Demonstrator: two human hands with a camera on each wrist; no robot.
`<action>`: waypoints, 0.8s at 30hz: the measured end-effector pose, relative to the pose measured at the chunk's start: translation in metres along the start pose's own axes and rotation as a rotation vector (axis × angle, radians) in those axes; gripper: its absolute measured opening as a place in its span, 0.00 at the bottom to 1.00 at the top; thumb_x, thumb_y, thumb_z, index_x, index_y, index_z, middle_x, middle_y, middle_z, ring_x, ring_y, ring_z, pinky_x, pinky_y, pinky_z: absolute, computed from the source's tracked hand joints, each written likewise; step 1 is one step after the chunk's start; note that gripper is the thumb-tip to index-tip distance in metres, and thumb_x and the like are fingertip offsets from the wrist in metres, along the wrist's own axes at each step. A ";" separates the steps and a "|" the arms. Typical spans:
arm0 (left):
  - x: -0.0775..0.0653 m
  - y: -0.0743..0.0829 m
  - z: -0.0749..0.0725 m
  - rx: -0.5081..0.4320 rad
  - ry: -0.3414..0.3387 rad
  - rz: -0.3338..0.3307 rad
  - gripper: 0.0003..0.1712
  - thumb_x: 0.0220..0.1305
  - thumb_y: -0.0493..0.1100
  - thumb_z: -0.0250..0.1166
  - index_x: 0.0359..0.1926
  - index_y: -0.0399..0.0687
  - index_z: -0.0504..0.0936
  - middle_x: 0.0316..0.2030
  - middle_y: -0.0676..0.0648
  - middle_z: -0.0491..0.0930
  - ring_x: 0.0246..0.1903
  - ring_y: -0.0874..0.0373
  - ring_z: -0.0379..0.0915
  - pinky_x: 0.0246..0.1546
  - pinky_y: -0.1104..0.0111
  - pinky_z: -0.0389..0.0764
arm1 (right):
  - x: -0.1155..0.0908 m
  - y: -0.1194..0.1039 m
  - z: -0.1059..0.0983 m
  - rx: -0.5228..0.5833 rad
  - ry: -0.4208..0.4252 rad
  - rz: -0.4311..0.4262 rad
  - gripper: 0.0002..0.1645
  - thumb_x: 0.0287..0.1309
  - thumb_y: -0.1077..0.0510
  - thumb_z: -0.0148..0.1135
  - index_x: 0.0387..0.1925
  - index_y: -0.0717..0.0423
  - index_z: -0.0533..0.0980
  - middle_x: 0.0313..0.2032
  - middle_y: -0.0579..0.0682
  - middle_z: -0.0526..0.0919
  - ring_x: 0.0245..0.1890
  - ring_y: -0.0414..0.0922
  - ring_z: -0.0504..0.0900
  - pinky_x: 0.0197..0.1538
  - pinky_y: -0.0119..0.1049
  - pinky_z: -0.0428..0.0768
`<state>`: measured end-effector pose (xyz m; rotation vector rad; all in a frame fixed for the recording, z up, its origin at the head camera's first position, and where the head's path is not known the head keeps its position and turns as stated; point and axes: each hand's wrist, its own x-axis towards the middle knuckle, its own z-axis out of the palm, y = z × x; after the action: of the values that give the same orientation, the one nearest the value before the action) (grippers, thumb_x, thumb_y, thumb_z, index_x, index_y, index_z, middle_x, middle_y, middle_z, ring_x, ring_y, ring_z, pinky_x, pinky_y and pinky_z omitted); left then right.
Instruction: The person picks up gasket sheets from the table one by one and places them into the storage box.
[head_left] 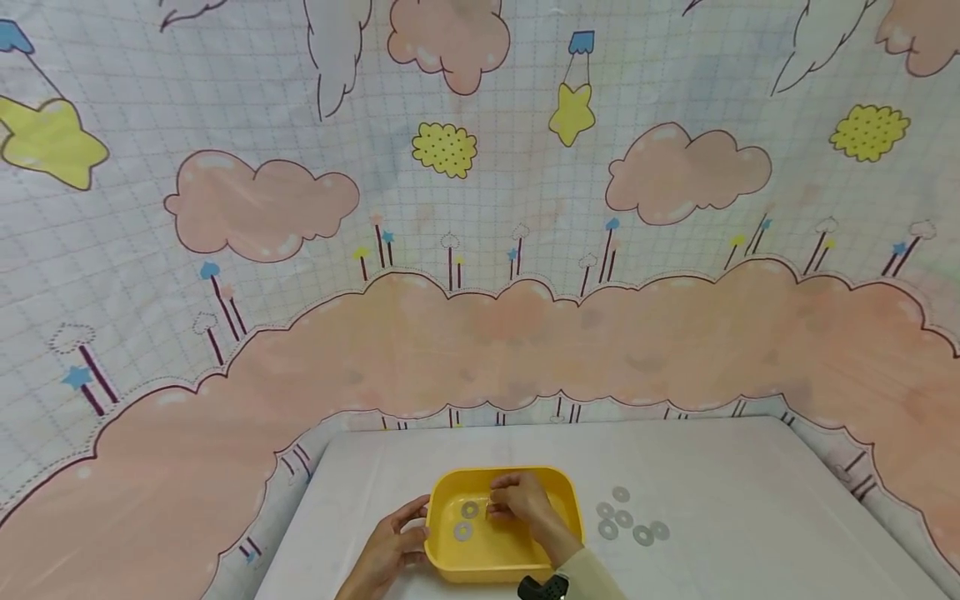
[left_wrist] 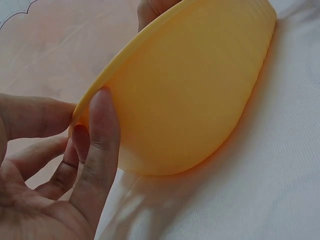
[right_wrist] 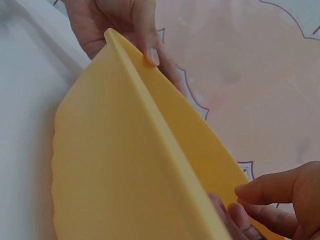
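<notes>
A yellow plastic basin stands on the white table. My left hand grips its left side, the thumb on the outer wall and fingers at the rim, as the left wrist view shows. Inside the basin, my right hand reaches down with bent fingers. A thin pale edge shows at its fingertips, apparently a washer seen edge-on; in the right wrist view the basin wall partly hides these fingers. Two flat grey washers, one behind the other, lie on the basin floor left of the right hand.
Several more grey washers lie loosely grouped on the table to the right of the basin. Behind the table hangs a cloth printed with clouds and stars. A dark band sits on the right wrist.
</notes>
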<state>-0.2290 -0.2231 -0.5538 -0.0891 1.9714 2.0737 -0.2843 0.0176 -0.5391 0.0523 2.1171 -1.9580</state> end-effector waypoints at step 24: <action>0.002 0.000 -0.001 0.006 0.009 -0.010 0.41 0.62 0.34 0.62 0.74 0.36 0.57 0.56 0.43 0.66 0.33 0.60 0.74 0.35 0.65 0.82 | -0.033 -0.035 -0.020 -0.002 -0.010 -0.170 0.15 0.61 0.65 0.61 0.47 0.71 0.77 0.36 0.57 0.82 0.31 0.44 0.86 0.39 0.40 0.87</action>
<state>-0.2306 -0.2236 -0.5540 -0.1070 1.9775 2.0648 -0.2630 0.0392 -0.4964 -0.1429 2.1812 -2.0438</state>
